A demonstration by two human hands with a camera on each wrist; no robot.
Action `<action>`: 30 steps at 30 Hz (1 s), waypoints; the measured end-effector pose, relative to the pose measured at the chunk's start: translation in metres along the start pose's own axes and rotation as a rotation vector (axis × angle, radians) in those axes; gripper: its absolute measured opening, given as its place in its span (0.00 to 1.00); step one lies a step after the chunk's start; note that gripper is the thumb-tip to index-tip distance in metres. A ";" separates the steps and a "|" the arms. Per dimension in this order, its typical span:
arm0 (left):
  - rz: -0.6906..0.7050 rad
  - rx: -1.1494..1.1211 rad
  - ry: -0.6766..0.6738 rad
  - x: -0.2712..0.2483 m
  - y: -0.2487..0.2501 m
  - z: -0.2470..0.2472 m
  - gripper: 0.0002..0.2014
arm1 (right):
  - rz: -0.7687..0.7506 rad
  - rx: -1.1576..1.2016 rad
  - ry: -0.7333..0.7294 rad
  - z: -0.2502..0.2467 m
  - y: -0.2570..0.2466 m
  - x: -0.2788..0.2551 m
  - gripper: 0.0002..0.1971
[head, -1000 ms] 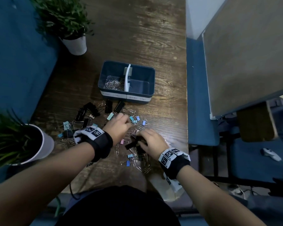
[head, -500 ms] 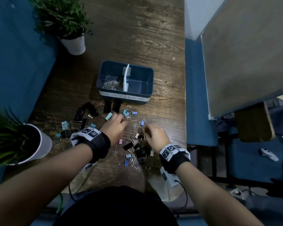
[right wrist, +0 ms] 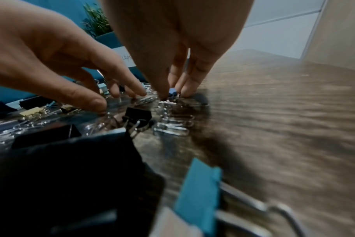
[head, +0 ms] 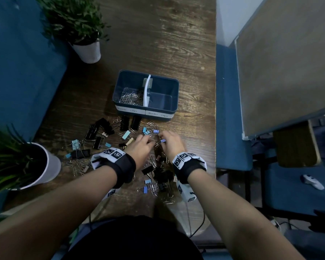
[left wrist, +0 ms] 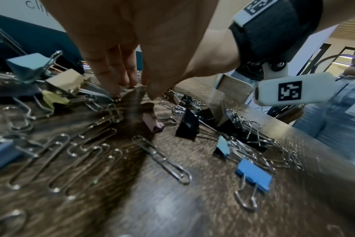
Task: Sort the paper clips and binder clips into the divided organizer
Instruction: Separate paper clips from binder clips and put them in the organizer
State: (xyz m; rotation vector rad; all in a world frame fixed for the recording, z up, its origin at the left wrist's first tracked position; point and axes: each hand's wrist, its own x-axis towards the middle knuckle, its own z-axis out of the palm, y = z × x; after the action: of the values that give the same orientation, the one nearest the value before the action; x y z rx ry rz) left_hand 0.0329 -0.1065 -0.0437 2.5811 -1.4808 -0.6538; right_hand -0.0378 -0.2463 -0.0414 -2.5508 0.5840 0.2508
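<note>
**deskwatcher:** So, barely started I'd say. The desk (head: 158,44) is still littered with binder clips (head: 94,132) and loose paper clips (head: 77,166). The organizer (head: 145,109) sits past the mess, long side running left-right, labels facing the person. Left half holds a heap of paper clips, the right half looks bare.

**clipnerd:** And the hands?

**deskwatcher:** Both down in the pile, near each other. Right hand (head: 172,143) has fingertips (right wrist: 184,89) pinched round a small blue clip (right wrist: 172,92). Left hand (head: 141,147) has curled fingers touching paper clips; can't tell if it's got one.
</note>
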 end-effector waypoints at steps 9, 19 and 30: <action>-0.105 -0.081 0.156 -0.009 -0.019 -0.005 0.21 | -0.083 0.104 0.050 0.008 -0.023 0.001 0.15; -0.009 -0.132 0.105 -0.016 -0.005 0.004 0.25 | -0.076 0.032 -0.045 -0.008 0.018 -0.009 0.35; 0.042 -0.252 -0.126 0.004 -0.002 0.001 0.32 | -0.337 -0.072 -0.353 -0.013 0.035 -0.020 0.38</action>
State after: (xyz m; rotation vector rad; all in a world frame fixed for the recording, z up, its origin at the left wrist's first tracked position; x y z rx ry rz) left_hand 0.0358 -0.1085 -0.0465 2.3517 -1.3810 -0.9470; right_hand -0.0712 -0.2734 -0.0398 -2.5365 0.0114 0.5912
